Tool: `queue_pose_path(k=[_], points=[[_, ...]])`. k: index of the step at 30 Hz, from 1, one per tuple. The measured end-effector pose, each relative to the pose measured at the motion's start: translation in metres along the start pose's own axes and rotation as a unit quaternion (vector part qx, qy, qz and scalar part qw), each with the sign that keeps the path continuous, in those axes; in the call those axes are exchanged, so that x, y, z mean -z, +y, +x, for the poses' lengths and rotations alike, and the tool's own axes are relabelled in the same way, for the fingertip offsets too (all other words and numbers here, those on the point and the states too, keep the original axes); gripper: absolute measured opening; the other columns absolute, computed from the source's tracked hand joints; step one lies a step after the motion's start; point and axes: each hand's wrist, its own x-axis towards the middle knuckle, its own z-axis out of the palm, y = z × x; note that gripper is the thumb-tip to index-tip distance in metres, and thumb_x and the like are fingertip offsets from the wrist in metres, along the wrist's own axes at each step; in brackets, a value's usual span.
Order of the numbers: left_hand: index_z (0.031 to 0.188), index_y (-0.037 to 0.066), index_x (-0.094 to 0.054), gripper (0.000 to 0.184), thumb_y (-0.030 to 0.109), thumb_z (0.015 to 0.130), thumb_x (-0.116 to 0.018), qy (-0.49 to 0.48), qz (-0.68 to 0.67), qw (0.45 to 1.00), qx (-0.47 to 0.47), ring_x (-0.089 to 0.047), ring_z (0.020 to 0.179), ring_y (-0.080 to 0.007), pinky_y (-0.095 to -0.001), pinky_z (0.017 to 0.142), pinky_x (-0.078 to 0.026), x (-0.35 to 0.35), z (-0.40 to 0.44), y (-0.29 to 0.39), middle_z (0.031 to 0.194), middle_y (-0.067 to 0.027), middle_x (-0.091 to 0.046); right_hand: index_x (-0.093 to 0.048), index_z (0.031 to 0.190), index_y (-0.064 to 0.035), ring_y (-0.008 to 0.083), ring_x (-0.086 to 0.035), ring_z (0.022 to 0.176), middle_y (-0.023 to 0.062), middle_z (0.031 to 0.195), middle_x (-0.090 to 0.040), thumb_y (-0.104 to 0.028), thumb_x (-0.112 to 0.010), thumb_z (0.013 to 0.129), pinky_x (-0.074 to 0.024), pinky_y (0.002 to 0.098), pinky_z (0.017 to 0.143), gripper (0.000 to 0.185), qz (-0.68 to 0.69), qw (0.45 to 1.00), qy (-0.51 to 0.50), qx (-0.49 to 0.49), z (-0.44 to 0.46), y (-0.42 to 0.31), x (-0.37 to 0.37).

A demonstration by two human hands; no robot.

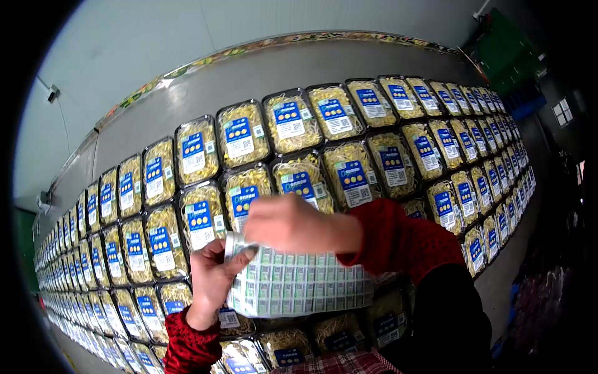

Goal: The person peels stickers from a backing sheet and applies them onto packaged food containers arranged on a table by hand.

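Observation:
A sheet of small green and white labels (299, 283) is held over the rows of packed trays. My left hand (215, 274) grips its left edge, thumb on top. Above the sheet's upper left corner, my right hand (289, 224) is blurred, its fingers bent toward the sheet; whether they hold a label cannot be made out. Beneath and around lie black trays of bean sprouts (243, 134), each with a blue and white label. Several trays beyond the sheet bear a small green and white sticker beside the blue label. The sheet and my forearms hide some trays.
Rows of trays stretch far left and right on a metal table (261, 65). A patterned strip (324, 36) runs along the table's back edge by a pale wall. Green containers (507, 50) stand at the upper right.

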Motion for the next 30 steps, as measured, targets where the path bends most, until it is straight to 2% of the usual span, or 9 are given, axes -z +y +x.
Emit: queue_pose_path(k=[1,2,6,13,16,20,23,26,30], points=[[0.093,-0.008,-0.065,0.018,0.001,0.078,-0.072,0.012,0.008,1.0,0.005,-0.059,0.069,-0.0079,-0.0228,0.064,-0.048,0.001,0.001,-0.013,0.082,-0.0078,-0.068,-0.063,0.076,-0.0049,0.0128,-0.058,0.068,0.0051,0.073,-0.06,-0.002,-0.064,0.077,-0.0492,0.024,0.058,0.003,0.044,0.996,0.071,-0.042,0.001,0.019,0.026],[0.093,-0.008,-0.065,0.019,0.002,0.078,-0.072,0.015,-0.003,0.999,0.028,-0.06,0.069,-0.0083,-0.0228,0.063,-0.048,0.002,-0.002,-0.012,0.082,-0.0083,-0.068,-0.065,0.082,-0.0059,0.0089,-0.057,0.065,0.0032,0.075,-0.062,-0.006,-0.065,0.081,-0.0475,0.0218,0.056,0.001,0.17,0.923,0.116,-0.326,-0.013,0.054,0.049],[0.091,-0.009,-0.065,0.018,0.001,0.078,-0.072,0.028,-0.027,0.997,0.072,-0.061,0.068,-0.0099,-0.0235,0.063,-0.049,0.0,-0.008,-0.016,0.081,-0.0105,-0.068,-0.063,0.093,0.0046,0.0092,-0.051,0.054,0.0023,0.062,-0.057,-0.017,-0.064,0.083,-0.0397,0.0235,0.046,0.024,0.071,0.755,0.307,-0.575,-0.094,0.208,0.156],[0.092,-0.009,-0.065,0.018,0.0,0.078,-0.072,0.05,-0.023,0.994,0.09,-0.062,0.069,-0.0104,-0.0238,0.064,-0.05,-0.009,-0.003,-0.024,0.082,-0.0113,-0.069,-0.063,0.085,0.0036,0.0113,-0.05,0.05,0.0037,0.058,-0.053,-0.021,-0.065,0.083,-0.0393,0.0299,0.043,0.025,-0.045,0.768,0.256,-0.586,-0.127,0.296,0.159],[0.092,-0.009,-0.065,0.019,0.001,0.078,-0.072,0.061,-0.017,0.993,0.1,-0.061,0.069,-0.0101,-0.0233,0.065,-0.05,-0.013,0.0,-0.021,0.083,-0.011,-0.069,-0.067,0.084,0.0024,0.0326,-0.066,0.071,0.0211,0.079,-0.066,-0.025,-0.068,0.074,-0.05,0.0414,0.067,0.03,-0.21,0.769,0.138,-0.588,-0.13,0.314,0.153],[0.095,-0.009,-0.065,0.021,0.002,0.078,-0.072,0.069,-0.021,0.992,0.105,-0.061,0.069,-0.0099,-0.0229,0.065,-0.049,-0.019,0.003,-0.014,0.083,-0.0102,-0.068,-0.067,0.086,0.0031,0.0409,-0.063,0.082,0.0248,0.087,-0.065,-0.029,-0.066,0.071,-0.0502,0.0457,0.075,0.036,-0.33,0.708,0.084,-0.619,-0.119,0.293,0.152],[0.096,-0.009,-0.064,0.022,0.001,0.078,-0.072,0.062,-0.018,0.993,0.101,-0.061,0.07,-0.0098,-0.0228,0.066,-0.049,-0.025,0.004,-0.013,0.083,-0.0097,-0.068,-0.067,0.089,0.0002,0.0376,-0.064,0.085,0.022,0.088,-0.066,-0.036,-0.073,0.069,-0.0509,0.0446,0.074,0.041,-0.352,0.695,0.053,-0.625,-0.119,0.282,0.173],[0.096,-0.009,-0.065,0.022,-0.001,0.077,-0.072,0.065,-0.016,0.994,0.089,-0.061,0.071,-0.0101,-0.0228,0.067,-0.049,-0.032,0.003,-0.015,0.084,-0.0093,-0.068,-0.066,0.083,0.0029,0.0259,-0.064,0.063,0.0155,0.069,-0.066,-0.031,-0.075,0.071,-0.0505,0.0363,0.065,0.037,-0.134,0.725,0.39,-0.552,-0.175,0.31,0.208],[0.095,-0.009,-0.065,0.023,-0.001,0.075,-0.074,0.066,-0.008,0.992,0.108,-0.061,0.072,-0.0098,-0.0228,0.068,-0.049,-0.04,0.008,-0.014,0.084,-0.009,-0.068,-0.065,0.083,0.0019,0.0201,-0.064,0.074,0.0133,0.077,-0.067,-0.019,-0.069,0.075,-0.0497,0.0313,0.07,0.023,-0.132,0.728,0.377,-0.556,-0.224,0.356,0.241]])
